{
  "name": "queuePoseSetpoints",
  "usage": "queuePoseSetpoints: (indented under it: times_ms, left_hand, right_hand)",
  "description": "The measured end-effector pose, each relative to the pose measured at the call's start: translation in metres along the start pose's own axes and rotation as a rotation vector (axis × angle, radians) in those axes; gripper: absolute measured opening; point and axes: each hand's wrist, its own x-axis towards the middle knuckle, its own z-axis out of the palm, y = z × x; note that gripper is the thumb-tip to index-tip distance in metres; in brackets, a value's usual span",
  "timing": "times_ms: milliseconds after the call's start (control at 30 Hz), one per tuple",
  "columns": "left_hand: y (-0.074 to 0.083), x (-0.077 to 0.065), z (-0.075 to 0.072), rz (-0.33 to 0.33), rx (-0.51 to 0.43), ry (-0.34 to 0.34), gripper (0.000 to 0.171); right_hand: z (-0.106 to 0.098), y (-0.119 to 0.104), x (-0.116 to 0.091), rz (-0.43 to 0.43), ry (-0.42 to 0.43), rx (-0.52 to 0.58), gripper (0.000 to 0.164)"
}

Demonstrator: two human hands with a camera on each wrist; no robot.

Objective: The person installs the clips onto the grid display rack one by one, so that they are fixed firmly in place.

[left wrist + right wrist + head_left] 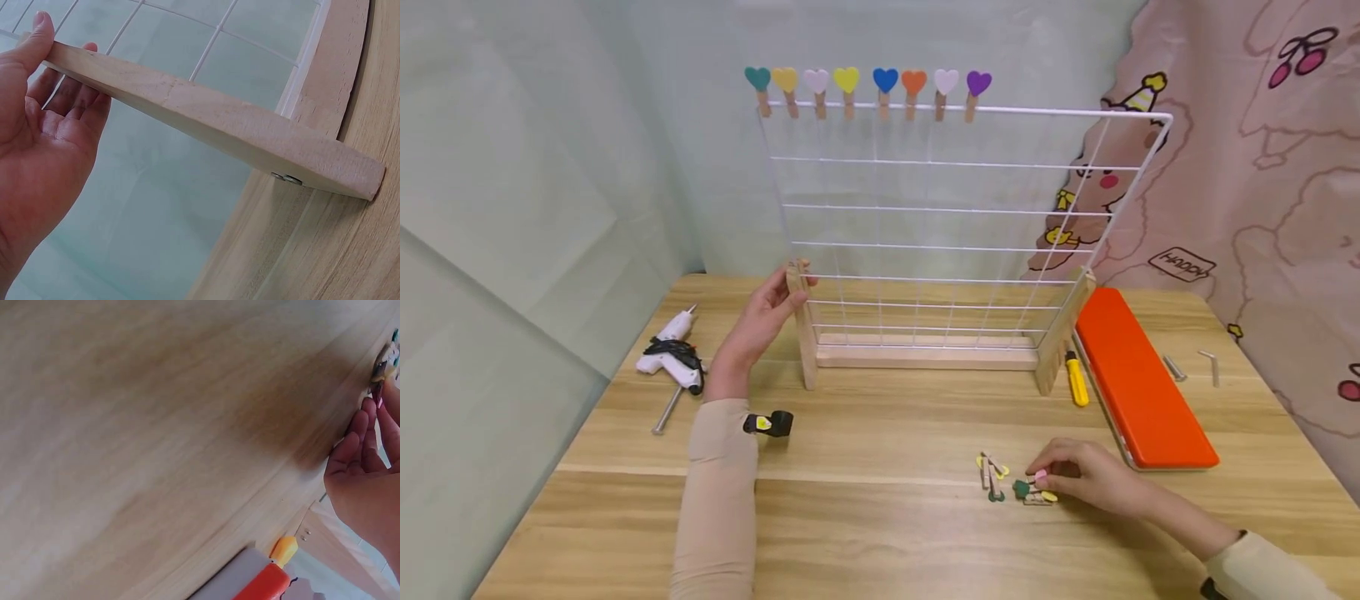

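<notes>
My left hand [758,323] grips the top of the left wooden post [807,346] of a white wire grid rack [940,208], thumb on one side and fingers on the other in the left wrist view. Along the rack's top wire, several small wooden clothespins with coloured hearts [847,81] stand clipped, from green at the left to purple. Low on the right, my right hand [1097,477] pinches a small clothespin with a pink heart [1041,475] between thumb and fingers. Beside it on the table lie loose clothespins [992,479] with yellow and green hearts.
A white glue gun [672,354] with its black cord wound round it lies at the left, near a long bolt [667,410]. To the right are a yellow-handled screwdriver [1077,382], an orange-red case [1146,379], a screw [1174,368] and a hex key [1213,367].
</notes>
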Motion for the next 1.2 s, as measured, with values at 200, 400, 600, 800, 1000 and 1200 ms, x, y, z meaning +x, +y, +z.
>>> queuePoseSetpoints:
  times_ms: [200, 400, 600, 800, 1000, 1200]
  left_hand:
    - [0.0, 0.001, 0.0, -0.007, -0.011, 0.002, 0.046]
    - [0.001, 0.001, -0.001, 0.002, 0.002, 0.008, 0.045]
    - [0.002, -0.001, 0.001, -0.01, -0.013, 0.008, 0.045]
    - [0.002, 0.0, 0.002, -0.002, -0.005, 0.013, 0.045]
    - [0.0, 0.0, 0.003, -0.006, -0.019, 0.011, 0.045]
    - [0.0, -0.001, 0.001, -0.022, -0.001, 0.022, 0.047]
  right_hand:
    - [-0.003, 0.002, 0.0, 0.015, -0.024, 0.065, 0.014]
    - [-0.005, 0.006, 0.001, 0.038, -0.066, 0.14, 0.01]
    - [-0.009, 0.008, 0.004, 0.091, -0.115, 0.186, 0.009]
    - [-0.027, -0.002, 0.016, 0.047, -0.068, 0.167, 0.011]
    - [-0.061, -0.028, 0.046, -0.05, 0.075, 0.099, 0.011]
    - [-0.102, -0.066, 0.085, -0.186, 0.268, 0.097, 0.022]
